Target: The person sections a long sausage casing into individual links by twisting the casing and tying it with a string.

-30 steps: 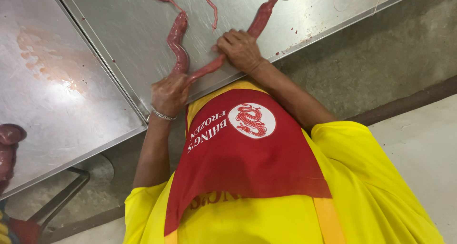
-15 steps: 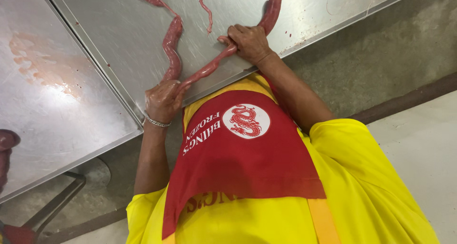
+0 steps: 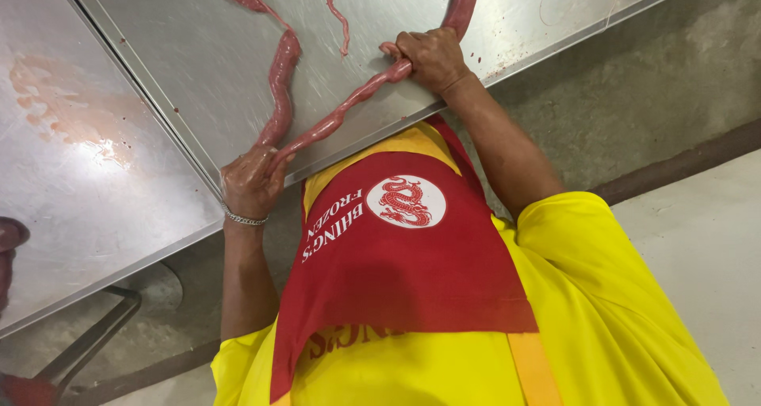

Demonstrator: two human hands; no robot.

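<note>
Nearest, at the steel table's [image 3: 190, 73] edge, the left hand [image 3: 250, 180] is clenched on the pink intestine [image 3: 341, 114], which stretches away to the right hand [image 3: 428, 57], also closed round it. Being wet, it could slip out. Beyond the right grip, a hard pull might tear it.

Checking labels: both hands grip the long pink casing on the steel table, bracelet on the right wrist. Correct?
Not quite. The head view shows the silver bracelet on the left wrist, not the right. The rest holds: left hand and right hand both grip the long pink casing on the steel table.
</note>
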